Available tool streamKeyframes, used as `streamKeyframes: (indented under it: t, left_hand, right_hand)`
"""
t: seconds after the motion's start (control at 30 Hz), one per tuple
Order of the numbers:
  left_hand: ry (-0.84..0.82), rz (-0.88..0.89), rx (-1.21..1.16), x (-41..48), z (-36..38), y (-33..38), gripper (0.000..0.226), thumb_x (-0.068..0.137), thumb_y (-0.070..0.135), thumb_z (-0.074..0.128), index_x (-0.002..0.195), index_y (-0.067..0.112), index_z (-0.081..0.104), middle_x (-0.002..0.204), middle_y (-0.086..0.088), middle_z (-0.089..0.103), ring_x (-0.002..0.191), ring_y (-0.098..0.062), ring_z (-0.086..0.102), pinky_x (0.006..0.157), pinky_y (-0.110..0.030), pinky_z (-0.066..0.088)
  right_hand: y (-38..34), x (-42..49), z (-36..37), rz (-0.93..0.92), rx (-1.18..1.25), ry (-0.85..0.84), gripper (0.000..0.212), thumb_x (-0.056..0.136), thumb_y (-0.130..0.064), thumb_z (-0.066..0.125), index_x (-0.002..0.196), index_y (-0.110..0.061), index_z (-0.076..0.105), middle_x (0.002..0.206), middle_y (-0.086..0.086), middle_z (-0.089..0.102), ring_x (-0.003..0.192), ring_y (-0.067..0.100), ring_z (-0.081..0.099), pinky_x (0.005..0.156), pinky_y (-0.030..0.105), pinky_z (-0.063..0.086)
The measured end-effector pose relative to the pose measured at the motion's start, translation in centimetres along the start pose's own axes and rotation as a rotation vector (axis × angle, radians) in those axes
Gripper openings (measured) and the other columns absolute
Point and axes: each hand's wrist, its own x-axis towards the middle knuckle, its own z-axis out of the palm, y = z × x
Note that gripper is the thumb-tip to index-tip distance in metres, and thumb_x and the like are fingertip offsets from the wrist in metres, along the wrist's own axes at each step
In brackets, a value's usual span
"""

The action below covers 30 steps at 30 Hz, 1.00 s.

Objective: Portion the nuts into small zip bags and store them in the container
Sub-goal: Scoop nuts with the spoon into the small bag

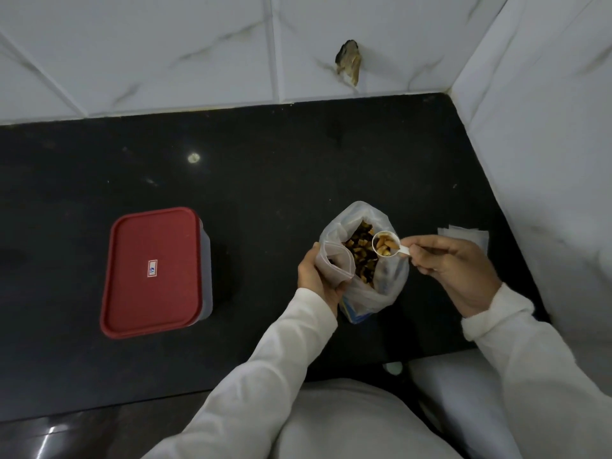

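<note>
- Nuts (359, 256) fill a big clear plastic bag (381, 293) that stands open on the dark surface (265, 180), right of centre and close to the near edge.
- My left hand (319, 276) grips a small zip bag (332, 260), fingers closed around its lower part; I see its mouth gaping open, pressed against the left side of the big bag.
- My right hand (453, 263) pinches the handle of a small white scoop (385, 244), fingers closed on it.
- The scoop bowl is loaded with nuts and sits over the mouth of the big bag, just right of the small bag's opening.
- A container (155, 273) with a red lid (150, 270) rests on the surface well to the left of the bags; the lid is on, and it carries a small white label (152, 268).
- A few flat clear bags (463, 235) lie on the surface behind my right hand, near the right wall; I cannot count them.
- White sleeves cover both my arms to the wrists.
- White tiled wall (198, 54) runs behind the surface, with a chipped dark hole (348, 61) in one tile.
</note>
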Motion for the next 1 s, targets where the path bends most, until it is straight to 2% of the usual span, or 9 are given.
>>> streamKeyframes:
  t: [0.1, 0.2, 0.3, 0.4, 0.53, 0.63, 0.7, 0.8, 1.0]
  left_hand:
    - [-0.009, 0.007, 0.022, -0.1, 0.0, -0.1, 0.036, 0.095, 0.041, 0.055, 0.120, 0.017, 0.065, 0.100, -0.012, 0.067, 0.084, -0.024, 0.063, 0.056, -0.030, 0.052]
    - [-0.018, 0.000, 0.034, -0.2, 0.2, -0.1, 0.040, 0.094, 0.041, 0.055, 0.124, 0.017, 0.064, 0.099, -0.012, 0.068, 0.085, -0.025, 0.064, 0.061, -0.032, 0.052]
    - [-0.026, -0.007, 0.046, -0.4, 0.3, 0.0, 0.041, 0.094, 0.042, 0.055, 0.126, 0.018, 0.063, 0.097, -0.011, 0.067, 0.084, -0.024, 0.063, 0.059, -0.032, 0.050]
    - [-0.030, -0.001, 0.052, -0.2, 0.1, 0.0, 0.047, 0.092, 0.043, 0.058, 0.130, 0.016, 0.061, 0.101, -0.012, 0.067, 0.084, -0.025, 0.063, 0.058, -0.032, 0.051]
    - [-0.025, 0.036, 0.033, 0.3, -0.4, -0.1, 0.054, 0.088, 0.043, 0.062, 0.134, 0.014, 0.058, 0.118, -0.016, 0.065, 0.089, -0.027, 0.066, 0.052, -0.028, 0.054]
    - [-0.038, 0.033, 0.018, 0.2, -0.5, 0.2, 0.057, 0.088, 0.043, 0.063, 0.134, 0.012, 0.056, 0.126, -0.021, 0.062, 0.085, -0.028, 0.066, 0.050, -0.028, 0.054]
    - [-0.060, 0.032, 0.010, 0.0, -0.5, 0.4, 0.056, 0.089, 0.042, 0.061, 0.134, 0.009, 0.056, 0.113, -0.020, 0.065, 0.076, -0.027, 0.066, 0.047, -0.026, 0.052]
    - [-0.091, 0.045, 0.028, -0.1, -0.5, 0.6, 0.053, 0.091, 0.042, 0.058, 0.130, 0.006, 0.060, 0.096, -0.016, 0.068, 0.072, -0.026, 0.068, 0.051, -0.028, 0.055]
    - [-0.080, 0.041, 0.048, 0.0, -0.7, 0.9, 0.051, 0.090, 0.044, 0.059, 0.130, 0.011, 0.060, 0.105, -0.015, 0.068, 0.080, -0.026, 0.068, 0.056, -0.029, 0.056]
  right_hand:
    - [-2.5, -2.3, 0.8, -0.128, 0.018, -0.047, 0.019, 0.090, -0.003, 0.060, 0.096, -0.015, 0.074, 0.079, 0.003, 0.071, 0.075, 0.022, 0.053, 0.071, 0.029, 0.048]
    - [-3.9, -4.0, 2.4, -0.237, -0.080, -0.060, 0.020, 0.090, -0.006, 0.062, 0.095, -0.021, 0.073, 0.074, -0.010, 0.070, 0.066, 0.002, 0.057, 0.067, 0.019, 0.049]
    - [-3.9, -4.4, 3.8, -0.313, -0.270, -0.025, 0.021, 0.090, -0.012, 0.064, 0.094, -0.031, 0.073, 0.084, -0.021, 0.071, 0.083, -0.009, 0.063, 0.071, 0.008, 0.048]
    - [-3.3, -4.5, 4.7, -0.456, -0.412, 0.011, 0.017, 0.089, -0.016, 0.064, 0.097, -0.027, 0.074, 0.093, -0.017, 0.072, 0.093, -0.007, 0.064, 0.079, 0.006, 0.047]
    - [-1.4, -4.2, 5.9, -0.783, -0.653, 0.129, 0.018, 0.087, -0.022, 0.065, 0.101, -0.014, 0.073, 0.091, -0.002, 0.071, 0.083, 0.002, 0.064, 0.076, 0.008, 0.049]
    - [0.2, -3.8, 6.7, -1.057, -0.826, 0.241, 0.022, 0.091, -0.022, 0.056, 0.095, -0.006, 0.071, 0.078, 0.009, 0.070, 0.080, 0.008, 0.053, 0.074, 0.015, 0.045]
    - [0.5, -3.9, 7.0, -1.251, -0.858, 0.284, 0.021, 0.097, -0.021, 0.048, 0.093, -0.006, 0.061, 0.066, 0.011, 0.066, 0.076, 0.011, 0.046, 0.072, 0.022, 0.041]
    - [0.3, -4.8, 7.1, -1.317, -0.863, 0.260, 0.030, 0.099, -0.023, 0.050, 0.089, -0.003, 0.070, 0.068, 0.009, 0.065, 0.078, 0.014, 0.048, 0.074, 0.021, 0.041]
    - [0.3, -5.2, 7.0, -1.357, -0.844, 0.305, 0.038, 0.100, -0.027, 0.053, 0.090, 0.003, 0.075, 0.077, 0.009, 0.068, 0.075, 0.015, 0.057, 0.063, 0.023, 0.051]
